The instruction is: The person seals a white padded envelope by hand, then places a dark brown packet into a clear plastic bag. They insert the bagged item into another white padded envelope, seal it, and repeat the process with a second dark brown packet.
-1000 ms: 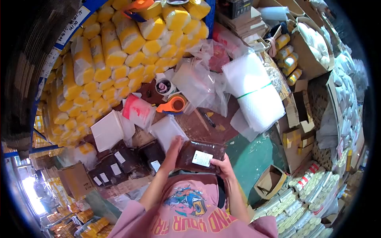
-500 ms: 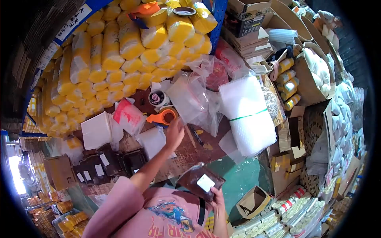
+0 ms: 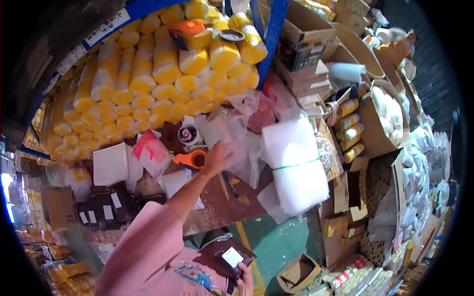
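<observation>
My left hand (image 3: 216, 159) reaches over the brown table (image 3: 212, 212), fingers apart, at the edge of the clear plastic bags (image 3: 237, 143). Just left of it lies an orange tape dispenser (image 3: 190, 159). My right hand (image 3: 244, 280) is closed on the lower corner of a dark brown package (image 3: 224, 256) in clear wrap with a white label, held low in front of my body. More dark packages with white labels (image 3: 101, 209) lie at the table's left end.
Yellow-wrapped rolls (image 3: 143, 69) are piled behind the table. A bubble-wrap roll (image 3: 296, 167) with a green band lies at the table's right. White sheets (image 3: 111, 165), a red and white bag (image 3: 150, 150) and a round container (image 3: 188, 134) are on the table. An open carton (image 3: 297, 274) stands on the floor.
My left hand has moved away from beside the tape dispenser to the clear bags, and its fingers have spread. My right hand still holds the package, now lower and further left in view.
</observation>
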Available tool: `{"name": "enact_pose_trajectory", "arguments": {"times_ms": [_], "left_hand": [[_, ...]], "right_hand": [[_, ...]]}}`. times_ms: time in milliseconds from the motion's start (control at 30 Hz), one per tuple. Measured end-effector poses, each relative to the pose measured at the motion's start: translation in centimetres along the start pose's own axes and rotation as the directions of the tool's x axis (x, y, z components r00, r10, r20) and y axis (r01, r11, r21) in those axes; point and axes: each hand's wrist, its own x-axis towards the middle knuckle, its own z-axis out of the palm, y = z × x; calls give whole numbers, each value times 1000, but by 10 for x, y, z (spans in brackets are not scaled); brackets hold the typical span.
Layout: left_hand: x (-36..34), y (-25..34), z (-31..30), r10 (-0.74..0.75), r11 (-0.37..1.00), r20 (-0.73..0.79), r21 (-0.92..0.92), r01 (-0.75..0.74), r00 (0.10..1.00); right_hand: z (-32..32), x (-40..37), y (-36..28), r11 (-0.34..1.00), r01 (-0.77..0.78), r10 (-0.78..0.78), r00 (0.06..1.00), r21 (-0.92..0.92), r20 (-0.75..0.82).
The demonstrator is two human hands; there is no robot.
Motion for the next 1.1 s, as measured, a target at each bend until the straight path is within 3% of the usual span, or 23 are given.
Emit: {"name": "enact_pose_trajectory", "arguments": {"times_ms": [33,67,167,200,300,400,433,500,533,567,633,667,800,833,933,1033,1067,1100], "left_hand": [[0,23,-6,-32,998,-98,-61,26,995],[3,43,-14,-156,988,3,11,156,988],[12,50,3,-258,936,123,278,217,958],[13,29,27,-223,934,41,295,202,974],[14,2,28,-50,996,130,-70,59,990],[12,-23,2,-44,998,296,-26,54,954],[2,-18,-20,-141,961,322,-183,208,936],[-13,9,-77,-297,748,392,-471,467,871],[-15,0,-90,-304,722,351,-521,455,886],[-20,-7,-103,-364,584,327,-650,487,872],[-31,-11,-144,-355,578,202,-720,384,913],[-31,-15,-161,-292,672,198,-654,348,936],[-49,8,-175,-407,487,134,-806,338,904],[-50,2,-167,-450,469,180,-786,403,875],[-65,-27,-127,-376,381,203,-855,351,904],[-78,-32,-128,-420,476,315,-722,502,851],[-77,-51,-118,-328,472,358,-739,480,874],[-78,-37,-124,-337,399,391,-765,506,857]], "right_hand": [[8,-6,-1,1000,9,-10,1000,-13,-10],[15,-9,-2,999,31,-31,999,-30,-14],[25,-23,-6,992,89,-92,995,-89,-25],[28,-27,-5,989,109,-112,993,-103,-29],[35,-39,-5,979,165,-170,985,-119,-36],[43,-49,-5,970,206,-212,977,-133,-29],[44,-53,-6,967,215,-220,975,-139,-23],[46,-55,-9,960,232,-232,973,-157,14],[41,-42,-12,967,208,-205,978,-150,38],[36,-36,-13,973,184,-177,982,-141,61],[51,-38,-19,973,168,-159,985,-161,69],[60,-39,-22,978,147,-138,988,-151,70],[75,-24,-23,975,137,-118,986,-177,115],[74,-17,-22,975,138,-116,985,-176,130],[75,-10,-16,977,139,-116,982,-161,148],[66,-9,-12,979,144,-126,983,-143,132],[64,-10,-10,980,149,-131,983,-134,132],[62,-12,-8,980,152,-136,982,-125,133]]}}
